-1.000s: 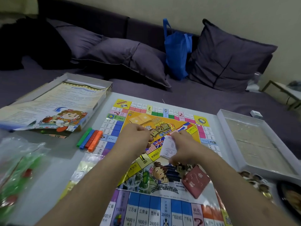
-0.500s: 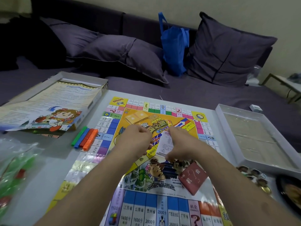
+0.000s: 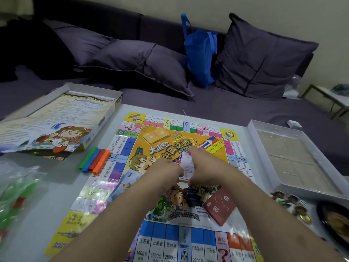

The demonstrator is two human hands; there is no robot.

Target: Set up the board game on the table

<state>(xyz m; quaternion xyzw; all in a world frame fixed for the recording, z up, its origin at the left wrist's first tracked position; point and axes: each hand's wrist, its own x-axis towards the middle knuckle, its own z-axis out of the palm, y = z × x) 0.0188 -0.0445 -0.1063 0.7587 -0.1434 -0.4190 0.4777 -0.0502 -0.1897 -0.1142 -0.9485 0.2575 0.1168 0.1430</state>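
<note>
**Thin cards held over the open board**

Both hands are over the middle of the colourful, glossy, flat game board (image 3: 181, 186), which lies open on the pale grey table (image 3: 56, 186). The left hand (image 3: 166, 173) and the right hand (image 3: 204, 167) pinch a small white stack of printed paper cards (image 3: 187, 165) between them, fingers curled round its edges; whether it is one card or several I can't quite tell from here.

Those cards look light, thin and bendy, likely to slip or fan apart, so gripping the short edges with fingertips seems sensible. The dark red deck of cards (image 3: 220, 205) lying near right on the board should handle the same way.

The shiny board may let things slide. At left sit four plastic sticks in green, blue, red and orange (image 3: 94, 160), and beyond them the printed cardboard box lid (image 3: 56, 125). The white box tray (image 3: 294, 157) stands at right. A purple sofa with cushions (image 3: 143, 61) and a blue bag (image 3: 200, 53) fill the far side.
</note>
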